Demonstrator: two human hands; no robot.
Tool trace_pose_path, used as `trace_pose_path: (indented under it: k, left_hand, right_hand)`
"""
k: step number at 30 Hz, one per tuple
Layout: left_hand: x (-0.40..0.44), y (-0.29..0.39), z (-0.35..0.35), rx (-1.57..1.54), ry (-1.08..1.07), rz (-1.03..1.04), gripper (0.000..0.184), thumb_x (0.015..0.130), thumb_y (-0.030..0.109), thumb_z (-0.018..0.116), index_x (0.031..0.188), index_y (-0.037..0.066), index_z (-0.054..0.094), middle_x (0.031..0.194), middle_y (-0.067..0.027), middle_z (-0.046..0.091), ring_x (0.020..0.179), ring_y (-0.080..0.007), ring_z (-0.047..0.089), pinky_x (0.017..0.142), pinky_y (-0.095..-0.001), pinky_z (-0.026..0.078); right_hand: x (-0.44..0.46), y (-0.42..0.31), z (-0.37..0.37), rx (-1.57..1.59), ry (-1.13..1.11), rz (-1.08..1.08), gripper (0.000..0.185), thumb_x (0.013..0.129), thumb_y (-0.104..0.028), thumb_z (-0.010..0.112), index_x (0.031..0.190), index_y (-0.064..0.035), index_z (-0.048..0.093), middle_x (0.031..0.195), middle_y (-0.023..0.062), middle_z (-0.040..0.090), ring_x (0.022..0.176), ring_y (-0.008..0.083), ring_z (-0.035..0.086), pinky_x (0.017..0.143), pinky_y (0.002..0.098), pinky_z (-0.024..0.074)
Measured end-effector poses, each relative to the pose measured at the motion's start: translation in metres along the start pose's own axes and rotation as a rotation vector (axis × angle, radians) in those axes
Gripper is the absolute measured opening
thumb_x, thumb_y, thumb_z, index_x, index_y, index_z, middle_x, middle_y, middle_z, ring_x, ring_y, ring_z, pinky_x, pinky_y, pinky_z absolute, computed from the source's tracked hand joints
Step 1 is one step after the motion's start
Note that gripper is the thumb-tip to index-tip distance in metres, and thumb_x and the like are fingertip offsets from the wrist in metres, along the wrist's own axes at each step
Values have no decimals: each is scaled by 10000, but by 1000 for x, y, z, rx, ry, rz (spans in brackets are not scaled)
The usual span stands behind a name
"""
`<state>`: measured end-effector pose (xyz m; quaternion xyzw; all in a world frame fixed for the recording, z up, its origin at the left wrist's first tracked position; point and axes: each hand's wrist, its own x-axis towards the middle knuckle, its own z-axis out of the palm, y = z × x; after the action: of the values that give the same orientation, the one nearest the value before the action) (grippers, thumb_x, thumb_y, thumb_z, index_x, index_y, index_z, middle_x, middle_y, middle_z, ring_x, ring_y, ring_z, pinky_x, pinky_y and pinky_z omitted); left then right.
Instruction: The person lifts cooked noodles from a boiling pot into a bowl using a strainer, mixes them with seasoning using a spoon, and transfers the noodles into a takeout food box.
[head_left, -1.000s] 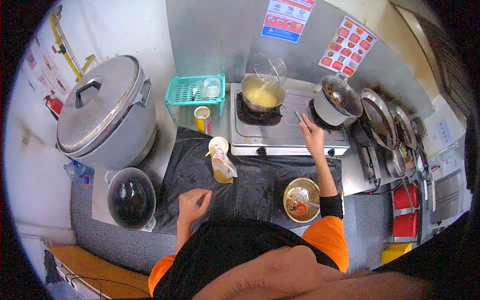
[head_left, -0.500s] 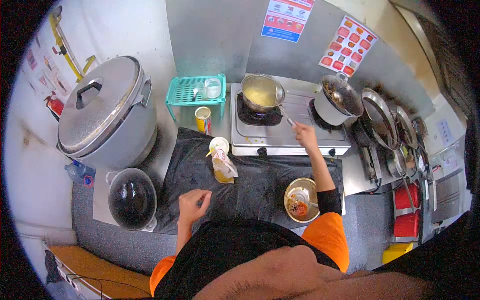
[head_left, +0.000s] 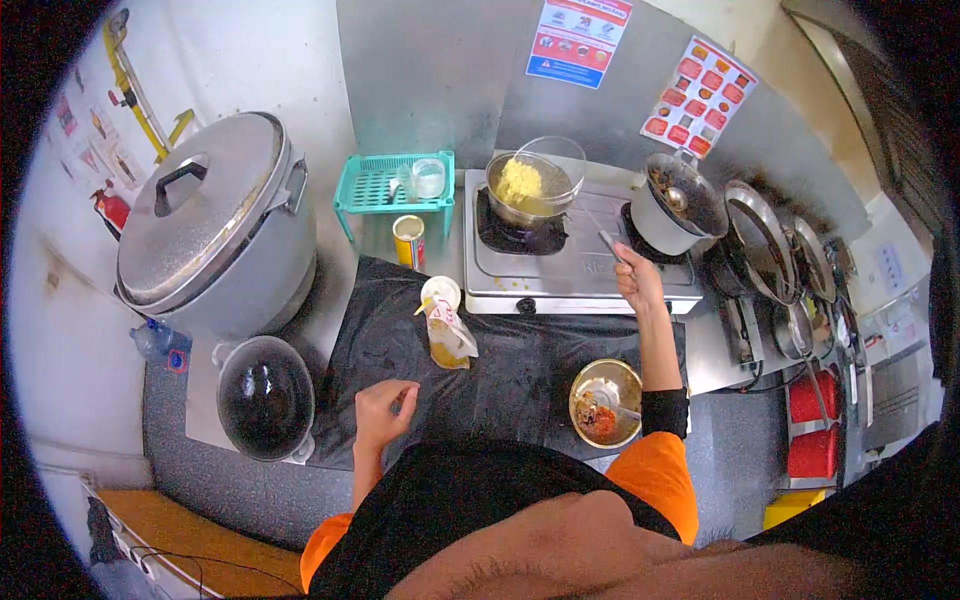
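Note:
My right hand [head_left: 640, 282] is wrapped round the handle of a mesh strainer [head_left: 566, 172], to the right of the gas stove's front. The strainer is tilted over a metal pan [head_left: 508, 213] on the left burner. Clumpy yellow food [head_left: 520, 181] shows at the strainer's left, its exact kind unclear. Curled loosely above the black table cover [head_left: 500, 400], my left hand [head_left: 385, 412] shows nothing in it. Nearest to it lies a plastic bag [head_left: 450, 338] of yellowish contents beside a white cup [head_left: 440, 290]. Below my right forearm stands a metal bowl [head_left: 630, 375] with orange-red and brown ingredients and a spoon.
A grey pot [head_left: 665, 230] with a ladle occupies the stove's [head_left: 590, 280] right side. Pans [head_left: 760, 240] crowd the far right. A large lidded pot [head_left: 215, 220], black wok [head_left: 265, 395], teal rack [head_left: 395, 200] and yellow can [head_left: 408, 245] stand to the left.
My right hand has shifted right and slightly down with the strainer, which has lifted and tilted over the pan. The yellow food now appears heaped higher. My left hand has barely moved.

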<state>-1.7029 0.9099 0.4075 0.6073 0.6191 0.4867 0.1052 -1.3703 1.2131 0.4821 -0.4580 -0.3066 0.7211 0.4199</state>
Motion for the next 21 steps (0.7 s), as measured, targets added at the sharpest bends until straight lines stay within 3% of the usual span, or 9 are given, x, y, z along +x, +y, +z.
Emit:
trace_pose_path:
  k: [3, 7, 10, 16, 21]
  left_hand:
    - [1, -2, 2, -11, -5, -5, 64, 752, 81, 605, 731, 29, 634, 673, -82, 627, 526, -185, 598, 495, -272, 463]
    - [3, 1, 3, -19, 13, 27, 62, 751, 76, 604, 730, 24, 632, 667, -85, 623, 519, -183, 594, 491, -271, 459]
    - [1, -1, 3, -20, -47, -21, 81, 770, 89, 584, 760, 35, 643, 692, -78, 635, 587, -199, 617, 540, -279, 479]
    - [1, -2, 3, -12, -13, 29, 43, 744, 71, 609, 727, 40, 633, 671, -69, 628, 515, -173, 592, 487, -266, 454]
    - [1, 0, 2, -4, -26, 0, 63, 751, 89, 602, 743, 40, 640, 676, -74, 631, 554, -190, 607, 519, -275, 467]
  right_hand:
    - [-15, -11, 8, -113, 28, -141, 228, 874, -209, 519, 1077, -106, 521, 527, -83, 332, 374, -1, 221, 330, 160, 148]
    - [-31, -25, 19, -191, 33, -252, 380, 845, -172, 550, 1190, -26, 486, 554, -61, 352, 404, 15, 274, 357, 168, 172]
    - [-33, -31, 21, -208, 53, -313, 385, 841, -174, 556, 1190, -27, 486, 568, -63, 361, 410, 12, 274, 359, 162, 168]
    - [-41, -39, 23, -228, 24, -345, 392, 833, -190, 574, 1176, -18, 495, 583, -69, 369, 420, 0, 274, 355, 155, 168]
    - [-43, -36, 28, -331, 26, -420, 399, 835, -199, 575, 1185, -22, 505, 594, -79, 391, 429, 2, 298, 374, 153, 197]
